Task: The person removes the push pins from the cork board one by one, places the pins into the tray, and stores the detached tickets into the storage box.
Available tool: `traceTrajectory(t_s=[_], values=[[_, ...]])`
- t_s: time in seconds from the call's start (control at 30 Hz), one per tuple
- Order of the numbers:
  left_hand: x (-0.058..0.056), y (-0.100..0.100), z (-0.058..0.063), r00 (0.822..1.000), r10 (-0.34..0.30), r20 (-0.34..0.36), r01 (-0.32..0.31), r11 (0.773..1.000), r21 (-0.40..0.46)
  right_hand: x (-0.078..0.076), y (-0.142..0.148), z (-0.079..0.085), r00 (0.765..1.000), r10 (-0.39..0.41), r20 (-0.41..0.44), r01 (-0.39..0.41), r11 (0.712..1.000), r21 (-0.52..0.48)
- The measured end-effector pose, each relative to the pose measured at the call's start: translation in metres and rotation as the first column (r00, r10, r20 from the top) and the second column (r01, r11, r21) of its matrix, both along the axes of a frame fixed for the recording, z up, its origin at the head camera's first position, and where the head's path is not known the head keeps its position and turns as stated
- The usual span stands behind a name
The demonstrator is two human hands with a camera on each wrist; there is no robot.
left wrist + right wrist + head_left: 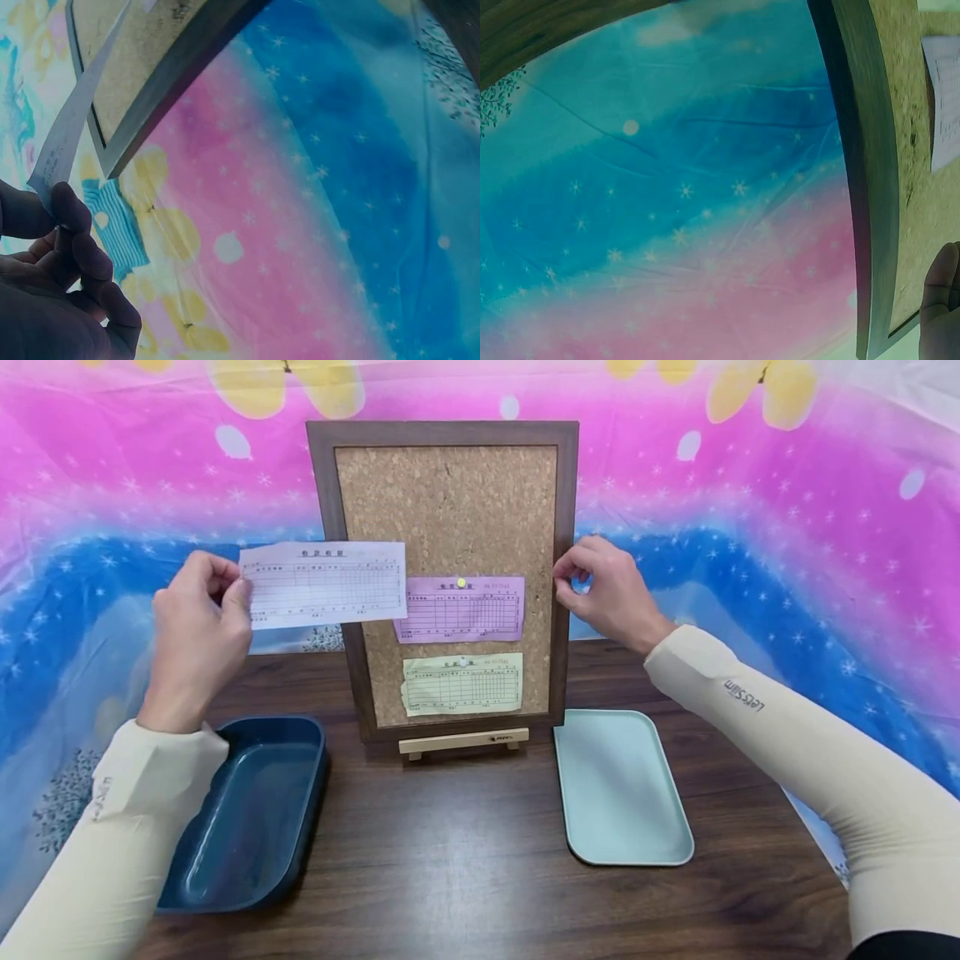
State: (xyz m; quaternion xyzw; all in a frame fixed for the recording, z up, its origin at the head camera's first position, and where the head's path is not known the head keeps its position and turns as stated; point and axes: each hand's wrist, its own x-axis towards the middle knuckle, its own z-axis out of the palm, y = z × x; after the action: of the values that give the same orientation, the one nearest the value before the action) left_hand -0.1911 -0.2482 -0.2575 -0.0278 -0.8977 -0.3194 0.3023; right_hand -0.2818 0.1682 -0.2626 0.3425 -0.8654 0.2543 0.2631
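Note:
Between thumb and fingers my left hand pinches the left end of a white receipt slip. The slip is held out flat, overlapping the left frame of a corkboard; edge-on, it shows as a thin sheet in the left wrist view. On the cork hang a purple receipt slip under a yellow pushpin and, lower, a pale green receipt slip under a whitish pushpin. My right hand is at the board's right edge, thumb and index fingertips together; I cannot tell whether something small is between them.
The corkboard leans on a small wooden stand on a dark wood table. A deep blue tray stands at left under my left forearm. At right lies a flat pale green tray. A patterned cloth hangs behind.

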Motion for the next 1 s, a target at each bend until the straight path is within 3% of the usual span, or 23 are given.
traceTrajectory(t_s=[0.23,0.67,0.8,1.0], values=[[0.021,-0.023,-0.011,0.999,0.043,0.001,-0.043,0.997,-0.058,0.009,0.004,-0.014,1.0,0.015,-0.003,-0.014,1.0,0.024],[0.056,-0.057,-0.034,0.986,0.146,0.083,-0.138,0.985,-0.102,0.021,0.038,-0.042,1.0,0.017,0.014,-0.018,0.998,0.052],[0.064,-0.067,-0.047,0.968,0.189,0.163,-0.166,0.976,-0.143,0.024,0.049,-0.054,0.999,0.008,0.042,-0.011,0.996,0.084],[0.07,-0.082,-0.064,0.935,0.19,0.299,-0.135,0.972,-0.194,0.028,0.057,-0.072,0.995,-0.036,0.095,0.025,0.993,0.115]])
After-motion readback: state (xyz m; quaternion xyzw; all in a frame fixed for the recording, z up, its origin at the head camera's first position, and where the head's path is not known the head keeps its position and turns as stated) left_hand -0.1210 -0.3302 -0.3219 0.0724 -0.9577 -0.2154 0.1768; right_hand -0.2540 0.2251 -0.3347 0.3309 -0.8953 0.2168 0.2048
